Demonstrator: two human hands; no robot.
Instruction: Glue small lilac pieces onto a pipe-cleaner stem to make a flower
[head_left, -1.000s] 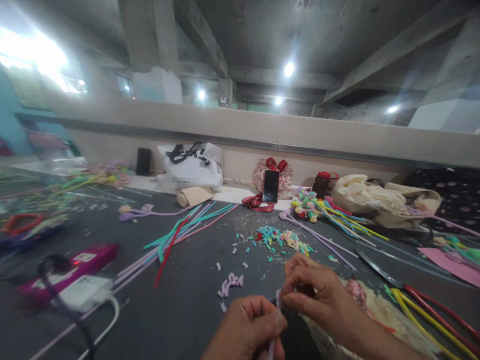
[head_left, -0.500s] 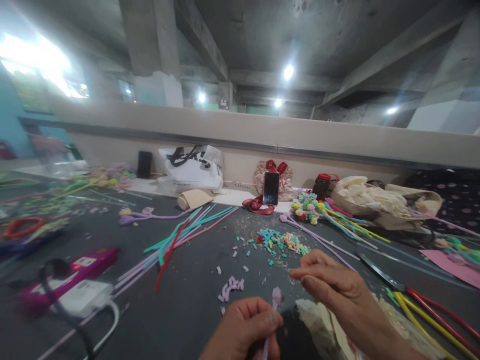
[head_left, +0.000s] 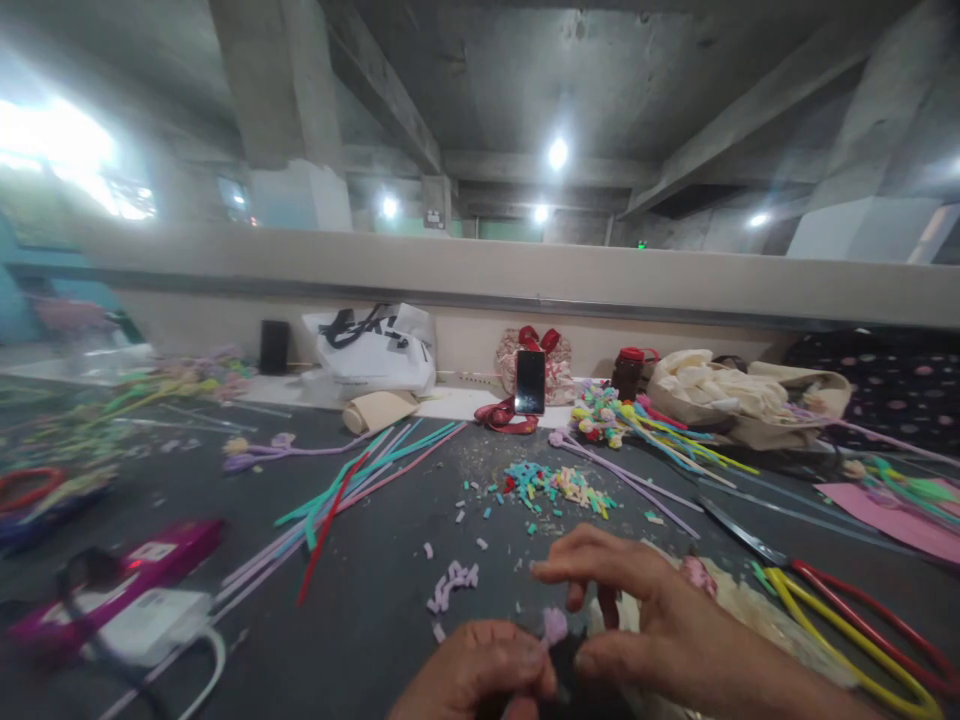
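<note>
At the bottom centre my left hand [head_left: 480, 665] is closed in a pinch on a lilac chenille stem. The stem's bud-like tip [head_left: 554, 627] sticks out past the fingertips; its lower part is hidden by the hand. My right hand [head_left: 637, 605] hovers just right of the tip, thumb and fingers apart, holding nothing that I can see. Short cut lilac pieces [head_left: 454, 583] lie on the dark table left of the hands. Beyond the right hand is a heap of small turquoise, cream and red pieces [head_left: 551, 485].
Scissors [head_left: 787, 565] with red and yellow handles lie at right. Loose chenille stems [head_left: 360, 475] spread at left, near a magenta power strip [head_left: 142, 570] with a white plug. A phone [head_left: 529, 382] leans at the back, beside a finished flower bunch [head_left: 600, 415] and a white bag [head_left: 375, 350].
My right hand has moved left and down towards the stem's tip, and its fingers have spread. My left hand keeps its pinch, slightly lower. The whole view has shifted a little.
</note>
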